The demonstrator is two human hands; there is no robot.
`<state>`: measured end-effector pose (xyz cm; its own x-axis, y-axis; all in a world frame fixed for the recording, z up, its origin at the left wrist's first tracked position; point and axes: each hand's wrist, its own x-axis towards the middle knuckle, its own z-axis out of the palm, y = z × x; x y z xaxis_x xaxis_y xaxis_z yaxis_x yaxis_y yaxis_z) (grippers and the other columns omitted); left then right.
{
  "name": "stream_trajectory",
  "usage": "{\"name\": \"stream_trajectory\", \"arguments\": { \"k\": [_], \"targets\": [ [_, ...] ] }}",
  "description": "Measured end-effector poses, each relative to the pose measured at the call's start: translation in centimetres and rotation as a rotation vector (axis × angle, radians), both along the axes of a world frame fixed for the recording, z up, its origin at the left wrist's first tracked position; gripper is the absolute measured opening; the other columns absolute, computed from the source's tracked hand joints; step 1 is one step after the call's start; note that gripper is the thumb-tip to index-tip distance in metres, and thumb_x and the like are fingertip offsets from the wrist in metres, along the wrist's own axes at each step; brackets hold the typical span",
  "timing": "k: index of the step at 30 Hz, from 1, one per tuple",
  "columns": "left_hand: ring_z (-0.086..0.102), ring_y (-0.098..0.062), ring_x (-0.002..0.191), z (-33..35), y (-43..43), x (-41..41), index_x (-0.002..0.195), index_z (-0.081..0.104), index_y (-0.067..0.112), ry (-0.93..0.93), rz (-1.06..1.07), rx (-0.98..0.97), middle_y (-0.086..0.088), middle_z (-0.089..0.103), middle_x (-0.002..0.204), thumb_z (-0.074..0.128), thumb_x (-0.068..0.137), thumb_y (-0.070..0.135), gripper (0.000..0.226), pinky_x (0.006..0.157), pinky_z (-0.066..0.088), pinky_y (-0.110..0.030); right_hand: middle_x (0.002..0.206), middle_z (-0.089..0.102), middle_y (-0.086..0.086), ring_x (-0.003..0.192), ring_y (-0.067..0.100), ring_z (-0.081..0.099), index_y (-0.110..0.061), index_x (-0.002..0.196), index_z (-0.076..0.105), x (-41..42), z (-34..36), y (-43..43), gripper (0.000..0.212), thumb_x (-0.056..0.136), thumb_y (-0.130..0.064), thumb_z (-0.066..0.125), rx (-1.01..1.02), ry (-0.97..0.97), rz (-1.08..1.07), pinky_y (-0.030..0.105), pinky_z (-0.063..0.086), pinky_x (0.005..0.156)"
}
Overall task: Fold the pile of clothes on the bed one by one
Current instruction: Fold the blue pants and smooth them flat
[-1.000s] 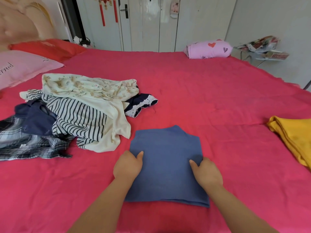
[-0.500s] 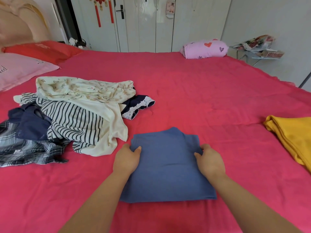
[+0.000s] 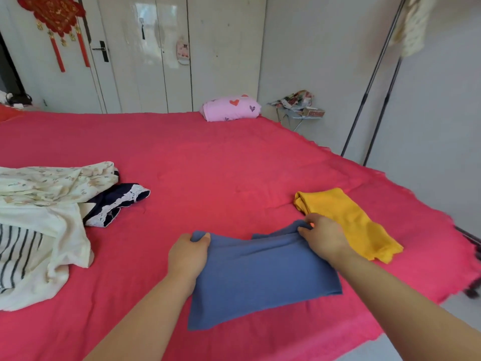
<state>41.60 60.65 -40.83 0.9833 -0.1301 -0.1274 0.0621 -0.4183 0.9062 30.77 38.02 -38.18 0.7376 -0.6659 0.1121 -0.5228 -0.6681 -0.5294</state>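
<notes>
A folded blue garment [image 3: 260, 277] hangs slightly lifted over the red bed [image 3: 221, 173]. My left hand [image 3: 188, 256] grips its far left corner. My right hand [image 3: 324, 237] pinches its far right corner, close to a folded yellow garment [image 3: 348, 222] lying to the right. The unfolded pile sits at the left: a cream floral piece [image 3: 52, 194], a striped shirt [image 3: 18, 254] and a navy lace-trimmed piece [image 3: 117, 201].
A pink heart-print bundle [image 3: 230, 108] lies at the bed's far edge. White wardrobe doors [image 3: 161, 53] stand behind. A small cluttered table [image 3: 299, 108] and a metal rack pole [image 3: 369, 82] stand at the right, past the bed's edge.
Both hands moved from the blue garment's sides to its far corners and lifted it, carrying it right toward the yellow garment. My view turned right, cutting off most of the pile.
</notes>
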Motion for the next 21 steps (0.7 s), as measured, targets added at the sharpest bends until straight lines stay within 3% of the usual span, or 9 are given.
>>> {"name": "stream_trajectory", "arguments": {
  "k": [6, 10, 12, 15, 17, 19, 21],
  "targets": [
    [0.055, -0.029, 0.087, 2.1, -10.2, -0.5, 0.092, 0.058, 0.002, -0.010, -0.056, -0.095, -0.009, 0.057, 0.088, 0.055, 0.090, 0.026, 0.024, 0.067, 0.036, -0.032, 0.108, 0.066, 0.006, 0.101, 0.024, 0.057, -0.018, 0.103, 0.065, -2.3, 2.9, -9.6, 0.017, 0.088, -0.018, 0.058, -0.015, -0.022, -0.071, 0.025, 0.034, 0.073],
    [0.058, -0.032, 0.095, 4.2, -17.2, 0.9, 0.090, 0.056, 0.001, -0.076, -0.058, -0.175, -0.017, 0.062, 0.099, 0.057, 0.090, 0.027, 0.026, 0.070, 0.036, -0.032, 0.102, 0.065, 0.005, 0.093, 0.019, 0.055, -0.017, 0.095, 0.066, -1.6, 5.0, -15.8, 0.010, 0.088, -0.017, 0.059, -0.013, -0.095, -0.085, 0.025, 0.033, 0.073],
    [0.057, -0.033, 0.092, 5.6, -20.4, 1.9, 0.085, 0.053, 0.006, -0.134, -0.047, -0.216, -0.016, 0.061, 0.094, 0.056, 0.090, 0.027, 0.022, 0.067, 0.033, -0.031, 0.096, 0.064, 0.003, 0.088, 0.017, 0.054, -0.019, 0.091, 0.064, -0.8, 6.2, -18.7, 0.006, 0.088, -0.019, 0.059, -0.011, -0.159, -0.102, 0.026, 0.034, 0.073],
    [0.052, -0.026, 0.080, 6.8, -24.7, 2.9, 0.084, 0.051, 0.009, -0.234, -0.038, -0.288, -0.001, 0.053, 0.074, 0.056, 0.091, 0.027, 0.020, 0.062, 0.027, -0.029, 0.090, 0.060, -0.001, 0.086, 0.017, 0.053, -0.025, 0.090, 0.061, 0.2, 7.9, -22.7, 0.005, 0.088, -0.021, 0.060, -0.039, -0.271, -0.142, 0.026, 0.035, 0.074],
    [0.052, -0.025, 0.081, 6.1, -27.2, 3.0, 0.086, 0.052, 0.010, -0.271, -0.036, -0.344, 0.000, 0.053, 0.076, 0.056, 0.091, 0.027, 0.018, 0.062, 0.027, -0.029, 0.089, 0.060, -0.001, 0.087, 0.019, 0.054, -0.026, 0.090, 0.060, 0.6, 7.5, -25.0, 0.005, 0.088, -0.022, 0.060, -0.055, -0.309, -0.164, 0.026, 0.035, 0.074],
    [0.056, -0.028, 0.090, 3.6, -29.0, 2.7, 0.095, 0.054, 0.007, -0.202, -0.052, -0.325, -0.008, 0.061, 0.092, 0.056, 0.091, 0.028, 0.022, 0.065, 0.030, -0.029, 0.091, 0.060, 0.002, 0.094, 0.025, 0.057, -0.023, 0.093, 0.060, 0.5, 5.0, -26.9, 0.005, 0.089, -0.025, 0.059, -0.071, -0.231, -0.208, 0.027, 0.034, 0.074],
    [0.058, -0.029, 0.099, -0.6, -30.1, 1.8, 0.105, 0.054, 0.001, -0.027, -0.138, -0.222, -0.014, 0.062, 0.106, 0.057, 0.091, 0.030, 0.032, 0.069, 0.037, -0.030, 0.105, 0.063, 0.011, 0.105, 0.029, 0.057, -0.012, 0.106, 0.061, 0.0, 0.6, -28.1, 0.024, 0.091, -0.031, 0.058, -0.039, -0.023, -0.247, 0.029, 0.036, 0.076]
  ]
}}
